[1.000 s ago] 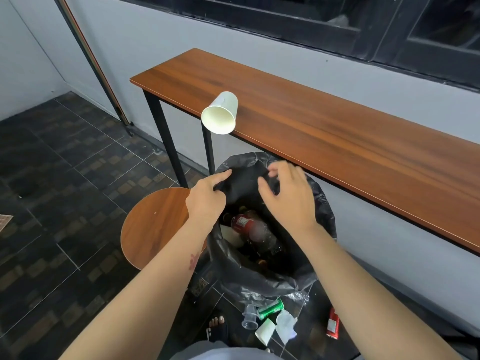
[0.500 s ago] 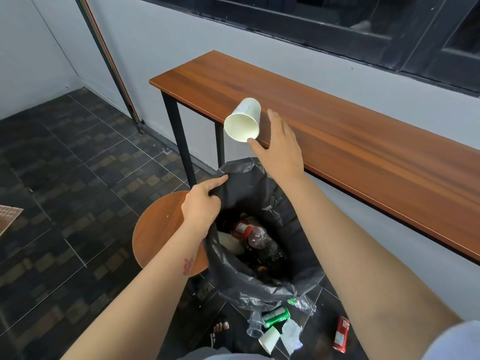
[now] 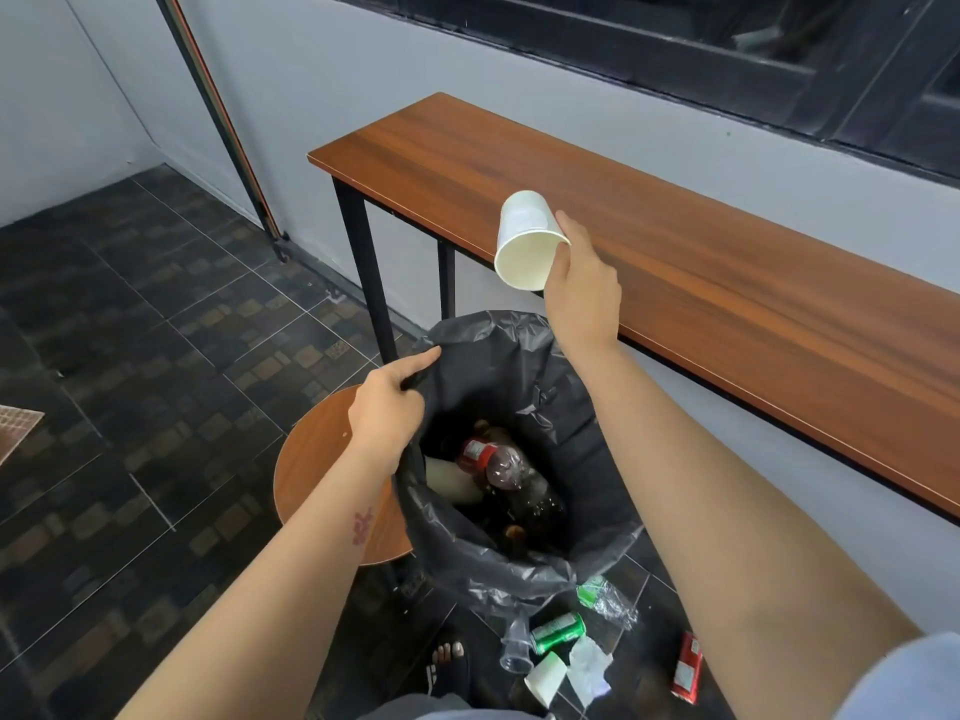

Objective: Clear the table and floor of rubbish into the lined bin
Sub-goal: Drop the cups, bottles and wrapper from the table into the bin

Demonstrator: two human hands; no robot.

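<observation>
A white paper cup lies on its side at the front edge of the long wooden table, its mouth toward me. My right hand grips the cup, thumb at the rim and fingers along its right side. Below it stands the bin with a black liner, holding a plastic bottle with a red label and other rubbish. My left hand pinches the liner's left edge and holds it open.
A round wooden stool stands left of the bin. On the dark tiled floor in front of the bin lie a green can, a red can, a white paper cup, a clear plastic cup and wrappers. My sandalled foot is beside them.
My right hand rose from the bin's mouth to the table edge and took hold of the white cup. My left hand kept hold of the liner. The camera shifted left.
</observation>
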